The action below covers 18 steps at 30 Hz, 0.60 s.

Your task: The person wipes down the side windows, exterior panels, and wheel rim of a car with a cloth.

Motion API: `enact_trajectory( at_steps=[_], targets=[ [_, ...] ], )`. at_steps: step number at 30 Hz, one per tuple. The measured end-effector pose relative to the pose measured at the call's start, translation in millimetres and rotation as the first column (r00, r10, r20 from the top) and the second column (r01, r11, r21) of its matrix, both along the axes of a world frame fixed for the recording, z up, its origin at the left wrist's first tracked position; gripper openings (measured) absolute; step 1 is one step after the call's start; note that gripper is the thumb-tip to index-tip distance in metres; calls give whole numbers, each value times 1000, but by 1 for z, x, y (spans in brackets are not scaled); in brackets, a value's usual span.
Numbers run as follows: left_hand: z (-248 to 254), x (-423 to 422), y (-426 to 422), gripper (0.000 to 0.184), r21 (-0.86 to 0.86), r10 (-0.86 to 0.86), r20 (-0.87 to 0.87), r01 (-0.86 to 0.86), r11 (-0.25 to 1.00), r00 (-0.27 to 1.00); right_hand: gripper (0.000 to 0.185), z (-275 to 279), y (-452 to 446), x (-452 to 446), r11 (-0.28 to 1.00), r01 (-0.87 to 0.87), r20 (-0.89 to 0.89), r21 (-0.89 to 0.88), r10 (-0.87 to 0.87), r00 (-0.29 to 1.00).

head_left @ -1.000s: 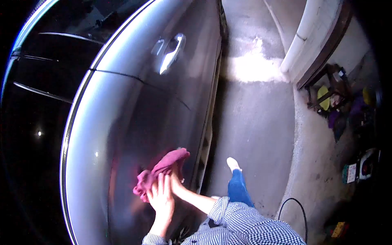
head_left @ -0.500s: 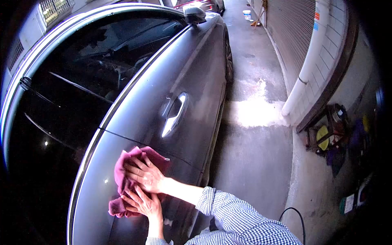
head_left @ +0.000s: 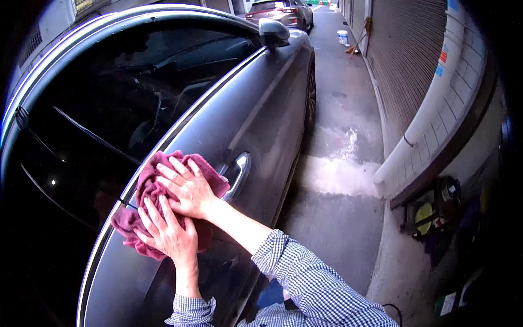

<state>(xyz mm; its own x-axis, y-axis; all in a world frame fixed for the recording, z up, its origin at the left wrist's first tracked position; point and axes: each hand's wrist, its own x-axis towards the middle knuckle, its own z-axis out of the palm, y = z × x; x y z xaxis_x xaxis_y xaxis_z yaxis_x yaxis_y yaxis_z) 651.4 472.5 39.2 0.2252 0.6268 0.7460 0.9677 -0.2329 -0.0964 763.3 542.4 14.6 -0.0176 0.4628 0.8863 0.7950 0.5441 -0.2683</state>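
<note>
Just 1 view here, worn on the head, and it's looking forward and down! The left hand (head_left: 173,235) and right hand (head_left: 190,192) sit close, left of centre; the car (head_left: 231,117) fills the left, the lane (head_left: 343,117) running far off toward top right.

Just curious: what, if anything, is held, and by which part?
A crumpled maroon cloth, pressed on its outer face by the left hand and right hand.

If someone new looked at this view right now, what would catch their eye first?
Probably the crumpled dark-red cloth, left of centre, under the person's bare left hand and bare right hand against the glossy dark-grey car. Next, perhaps, the bright pale patch on the grey pavement, right of the car.
</note>
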Motion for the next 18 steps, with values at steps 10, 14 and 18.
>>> enact_trajectory(
  at_steps=[10, 14, 18],
  targets=[
    [6, 10, 0, 67, 9, -49, 77, 49, 999, 996, 55, 6, 12, 25, 997, -20, 209, -80, 37, 977],
    [3, 1, 0, 65, -53, -90, 101, 96, 994, 991, 58, 12, 19, 28, 997, -56, 267, -57, 69, 961],
    [3, 2, -1, 74, -72, -137, 94, 144, 987, 986, 58, 14, 26, 41, 992, -100, 334, -71, 118, 935]
  ],
)
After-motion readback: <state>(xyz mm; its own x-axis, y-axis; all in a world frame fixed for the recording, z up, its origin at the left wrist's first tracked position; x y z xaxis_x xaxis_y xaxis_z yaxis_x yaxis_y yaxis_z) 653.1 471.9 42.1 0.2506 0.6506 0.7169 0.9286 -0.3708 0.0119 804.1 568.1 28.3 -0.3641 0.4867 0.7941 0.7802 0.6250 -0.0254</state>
